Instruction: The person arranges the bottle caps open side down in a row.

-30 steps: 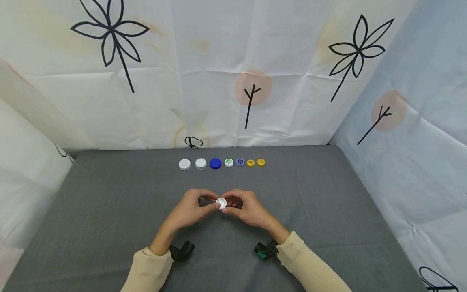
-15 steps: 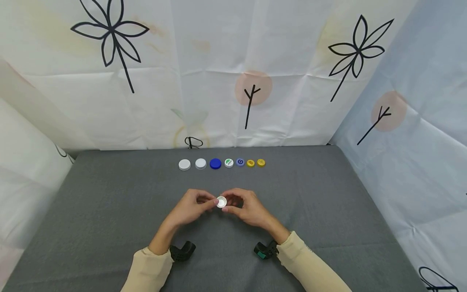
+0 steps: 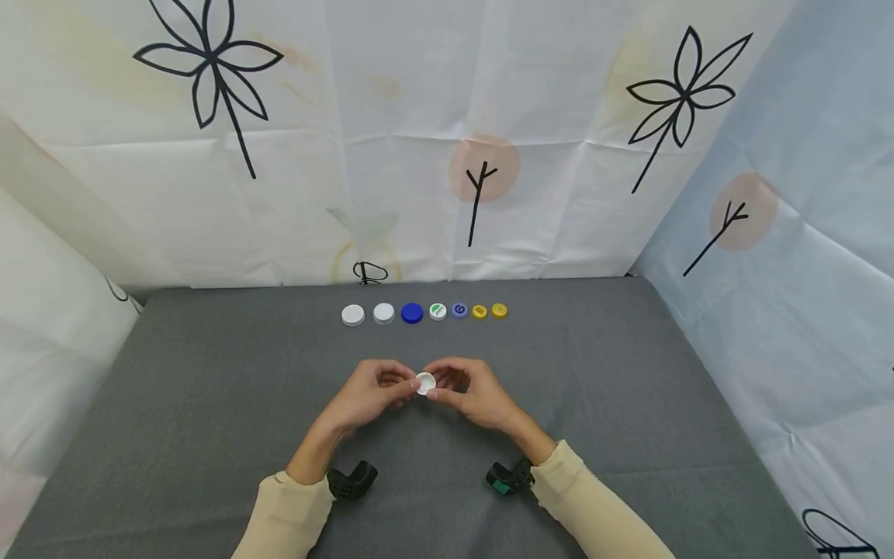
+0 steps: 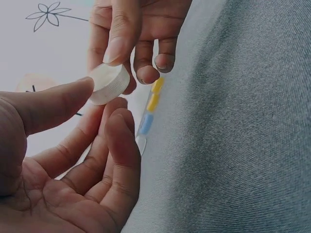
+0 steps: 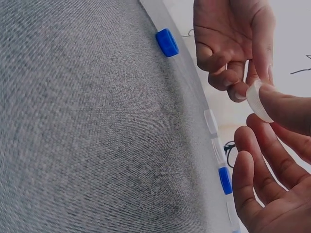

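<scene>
A white bottle cap (image 3: pixel 425 383) with a ribbed side (image 4: pixel 112 86) is held between both hands at mid-table, its hollow side facing the head camera. My left hand (image 3: pixel 369 393) pinches its left edge, thumb on the near side and fingers behind. From the right, my right hand (image 3: pixel 479 394) pinches the same cap between thumb and index finger. The other fingers of both hands are loosely bent. In the right wrist view a blue cap (image 5: pixel 167 42) lies on the grey cloth beyond the hands; the head view does not show it there.
Along the back of the grey-covered table (image 3: pixel 230 404) runs a row of caps: white caps (image 3: pixel 352 315), a blue one (image 3: pixel 412 313), a white-and-green one (image 3: pixel 438 311), a lilac one (image 3: pixel 459 310) and yellow ones (image 3: pixel 499 310). White printed cloth (image 3: pixel 419 101) hangs behind.
The held cap has shifted slightly right and away from the body, and its tilt has changed. My left fingers have closed in on its edge; my right hand has barely moved.
</scene>
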Available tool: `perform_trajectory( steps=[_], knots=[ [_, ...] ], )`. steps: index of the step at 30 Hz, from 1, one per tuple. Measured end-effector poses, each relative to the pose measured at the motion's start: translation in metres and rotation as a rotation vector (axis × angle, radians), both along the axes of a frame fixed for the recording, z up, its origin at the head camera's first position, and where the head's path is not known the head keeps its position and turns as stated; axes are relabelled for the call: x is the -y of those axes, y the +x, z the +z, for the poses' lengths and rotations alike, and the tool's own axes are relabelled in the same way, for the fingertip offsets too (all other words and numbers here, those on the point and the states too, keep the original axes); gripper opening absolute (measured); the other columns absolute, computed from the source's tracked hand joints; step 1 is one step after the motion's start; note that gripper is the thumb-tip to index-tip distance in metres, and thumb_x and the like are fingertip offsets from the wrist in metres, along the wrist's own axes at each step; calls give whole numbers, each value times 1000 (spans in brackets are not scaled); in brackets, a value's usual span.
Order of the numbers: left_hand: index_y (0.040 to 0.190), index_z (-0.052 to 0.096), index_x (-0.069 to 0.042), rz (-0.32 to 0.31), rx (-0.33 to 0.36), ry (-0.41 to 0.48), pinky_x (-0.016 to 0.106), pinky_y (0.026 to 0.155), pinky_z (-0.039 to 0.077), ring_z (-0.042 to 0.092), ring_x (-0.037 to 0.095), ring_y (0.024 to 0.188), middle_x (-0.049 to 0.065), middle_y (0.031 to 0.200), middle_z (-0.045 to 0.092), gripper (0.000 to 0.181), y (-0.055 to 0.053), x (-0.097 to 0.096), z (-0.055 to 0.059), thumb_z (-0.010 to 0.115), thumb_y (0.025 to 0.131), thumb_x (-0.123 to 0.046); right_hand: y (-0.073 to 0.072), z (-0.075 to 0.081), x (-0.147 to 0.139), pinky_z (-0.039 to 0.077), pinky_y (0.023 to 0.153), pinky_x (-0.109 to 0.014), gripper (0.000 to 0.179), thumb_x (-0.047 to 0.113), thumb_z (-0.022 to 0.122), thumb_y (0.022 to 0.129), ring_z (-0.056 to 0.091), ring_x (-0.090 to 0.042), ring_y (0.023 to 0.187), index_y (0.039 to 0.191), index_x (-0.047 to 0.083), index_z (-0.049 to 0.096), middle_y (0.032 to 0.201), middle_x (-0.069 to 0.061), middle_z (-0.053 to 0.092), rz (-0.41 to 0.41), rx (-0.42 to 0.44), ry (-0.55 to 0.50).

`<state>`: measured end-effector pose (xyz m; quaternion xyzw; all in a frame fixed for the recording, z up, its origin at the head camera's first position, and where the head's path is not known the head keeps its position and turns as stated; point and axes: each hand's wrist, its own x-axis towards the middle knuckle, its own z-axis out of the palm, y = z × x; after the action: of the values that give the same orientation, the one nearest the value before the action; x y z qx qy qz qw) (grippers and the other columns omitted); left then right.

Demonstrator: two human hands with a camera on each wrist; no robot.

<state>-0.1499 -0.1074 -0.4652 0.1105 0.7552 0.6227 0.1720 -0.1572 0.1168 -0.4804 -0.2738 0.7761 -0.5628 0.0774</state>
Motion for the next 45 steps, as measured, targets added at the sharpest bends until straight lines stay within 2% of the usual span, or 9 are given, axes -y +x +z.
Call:
perform_trajectory(
  steps=[7, 10, 15, 21, 25, 28, 34, 40, 45],
  knots=[
    [105, 71, 4, 22, -61, -8, 37, 73, 54, 68, 37, 90, 11, 96, 72, 16, 0, -2, -2, 73, 94, -8, -2, -1, -3, 57, 70, -34, 20, 4, 74, 93, 67, -20, 82, 113, 1, 72, 97, -10, 72, -12, 23, -37],
    [107, 71, 4, 36, -51, -7, 40, 75, 55, 68, 36, 91, 13, 99, 72, 18, 0, -3, -3, 72, 96, -11, -2, -3, -3, 56, 69, -31, 19, 3, 75, 92, 67, -19, 81, 110, 1, 73, 96, -9, 72, -32, 7, -54],
    [110, 70, 7, 31, -15, 14, 45, 82, 58, 69, 36, 93, 24, 105, 71, 23, -1, -3, -3, 68, 99, -14, -2, -4, -2, 56, 70, -33, 18, 3, 78, 89, 67, -17, 80, 107, 3, 74, 94, -7, 72, -78, -40, -67],
    [113, 68, 11, 24, 18, 69, 41, 82, 59, 70, 42, 96, 28, 108, 70, 27, -1, -5, -2, 68, 99, -13, -1, -1, -1, 57, 71, -39, 19, 1, 78, 88, 66, -19, 80, 107, 1, 75, 95, -9, 72, -84, -73, -91],
    [112, 68, 10, 38, 30, 69, 44, 84, 58, 70, 41, 97, 22, 105, 73, 28, 0, -5, -1, 71, 97, -14, 7, 17, 2, 57, 70, -42, 19, -6, 76, 87, 66, -27, 80, 106, -5, 73, 95, -17, 71, -74, -93, -96],
    [112, 70, 7, 54, 26, 52, 44, 84, 57, 71, 35, 95, 16, 103, 74, 29, 1, -5, 2, 75, 94, -15, 11, 28, 3, 57, 71, -45, 19, -9, 74, 87, 66, -29, 80, 105, -9, 72, 95, -21, 70, -64, -79, -86],
    [112, 71, 5, 74, 14, 76, 31, 81, 56, 71, 22, 92, 14, 104, 74, 30, 1, -5, 2, 81, 88, -10, 0, 5, -3, 56, 74, -43, 25, -7, 76, 87, 66, -28, 83, 111, -7, 72, 99, -20, 70, -48, -19, -63],
    [111, 70, 9, 84, -12, 134, 30, 81, 59, 72, 24, 93, 18, 105, 73, 30, 2, -4, 0, 80, 84, 3, -2, 4, -6, 56, 75, -40, 30, -1, 78, 87, 66, -24, 85, 116, -2, 72, 101, -15, 71, -24, -2, -65],
    [108, 71, 8, 91, -15, 153, 32, 81, 59, 73, 25, 92, 18, 103, 73, 28, 2, -5, 0, 81, 82, 6, -3, 4, -7, 56, 75, -35, 33, 1, 79, 87, 64, -17, 86, 119, 1, 72, 101, -11, 69, 8, -29, -61]
  ],
)
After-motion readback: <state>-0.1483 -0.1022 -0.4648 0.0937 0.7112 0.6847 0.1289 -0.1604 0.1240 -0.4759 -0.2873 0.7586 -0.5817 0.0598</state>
